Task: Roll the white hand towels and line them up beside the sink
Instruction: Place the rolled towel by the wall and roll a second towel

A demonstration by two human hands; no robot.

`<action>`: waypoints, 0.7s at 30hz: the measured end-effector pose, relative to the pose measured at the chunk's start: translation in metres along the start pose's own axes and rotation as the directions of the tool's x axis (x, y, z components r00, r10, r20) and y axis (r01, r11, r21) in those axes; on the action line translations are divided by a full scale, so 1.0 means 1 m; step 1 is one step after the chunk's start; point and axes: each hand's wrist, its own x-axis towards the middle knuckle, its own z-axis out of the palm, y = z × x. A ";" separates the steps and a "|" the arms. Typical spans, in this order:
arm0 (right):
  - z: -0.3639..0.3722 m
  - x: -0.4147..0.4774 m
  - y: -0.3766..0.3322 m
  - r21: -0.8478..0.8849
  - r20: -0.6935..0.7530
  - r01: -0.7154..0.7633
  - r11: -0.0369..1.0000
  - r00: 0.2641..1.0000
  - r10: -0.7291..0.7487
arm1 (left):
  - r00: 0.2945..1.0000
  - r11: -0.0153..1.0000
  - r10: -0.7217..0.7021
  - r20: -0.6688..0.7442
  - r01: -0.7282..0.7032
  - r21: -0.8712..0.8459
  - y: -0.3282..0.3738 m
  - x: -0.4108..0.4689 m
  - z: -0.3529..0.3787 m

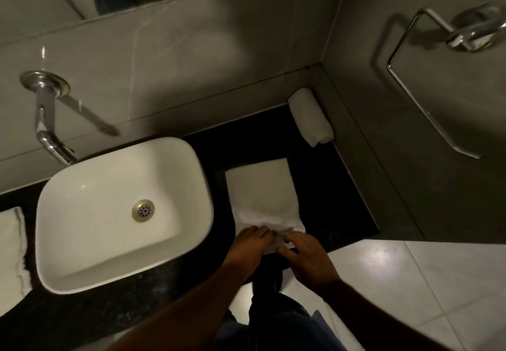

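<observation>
I am watching both hands working the near end of a flat white towel [262, 194] that is lying on the dark counter [339, 202], just right of the sink [191, 175]. The left hand [246, 246] is resting on the near left corner with its fingers curled over a bunched fold of cloth; the right hand [306, 255] is pinching the same fold from the near right. So both are grasping the towel's near edge, and the rest of it is stretching away from them toward the far wall. I am judging this cloth to be light, soft and limp, with nothing fragile about it; it is likely to sag or skew unless both corners are taken evenly, so the near edge at its two corners looks like the right place to hold. One rolled towel [312, 118] is already sitting in the far right corner of the counter, well apart from the hands. More white cloth [12, 244] is lying left of the sink.
</observation>
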 end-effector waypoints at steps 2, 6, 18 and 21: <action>-0.002 0.003 0.001 -0.022 0.028 0.090 0.996 0.996 -0.090 | 1.000 1.000 0.016 -0.008 -0.016 -0.001 0.004 0.002 -0.004; 0.004 0.007 0.013 -0.060 0.173 0.115 0.992 0.980 -0.103 | 0.997 0.996 0.079 -0.023 -0.078 0.046 0.006 0.004 -0.002; 0.003 0.025 0.025 -0.081 0.252 -0.018 0.997 0.967 0.038 | 0.996 0.963 0.090 0.025 -0.093 0.253 0.001 0.003 0.020; 0.002 0.031 0.030 -0.058 0.259 -0.024 0.998 0.965 0.039 | 0.999 0.982 0.042 0.003 -0.042 0.183 0.003 0.010 0.013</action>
